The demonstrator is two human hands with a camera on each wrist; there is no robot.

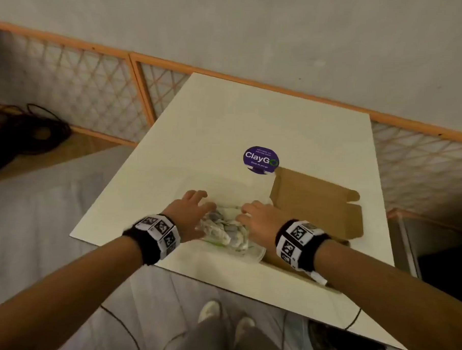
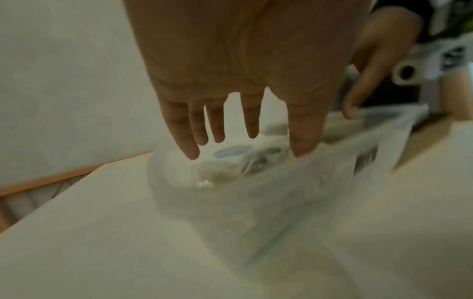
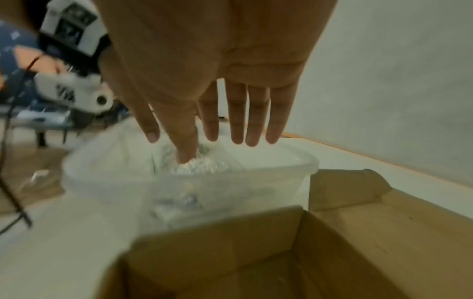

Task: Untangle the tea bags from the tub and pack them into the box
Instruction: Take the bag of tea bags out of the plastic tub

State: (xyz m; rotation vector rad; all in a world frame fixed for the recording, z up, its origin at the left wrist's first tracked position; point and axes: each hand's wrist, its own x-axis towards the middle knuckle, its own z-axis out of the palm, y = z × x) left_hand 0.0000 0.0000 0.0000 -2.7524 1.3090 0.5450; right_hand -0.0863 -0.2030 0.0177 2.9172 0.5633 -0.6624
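A clear plastic tub stands near the front of the white table, holding a tangle of pale tea bags. My left hand hovers over the tub's left side, fingers straight and spread, thumb dipping towards the tea bags. My right hand is over the tub's right side, fingers straight, thumb tip touching the tea bags. Neither hand holds anything. An open brown cardboard box sits right of the tub, touching it, and the box looks empty.
A purple round sticker lies on the table behind the tub. An orange-framed lattice fence runs behind the table. Black cables lie on the floor at the left. My feet are under the table's front edge.
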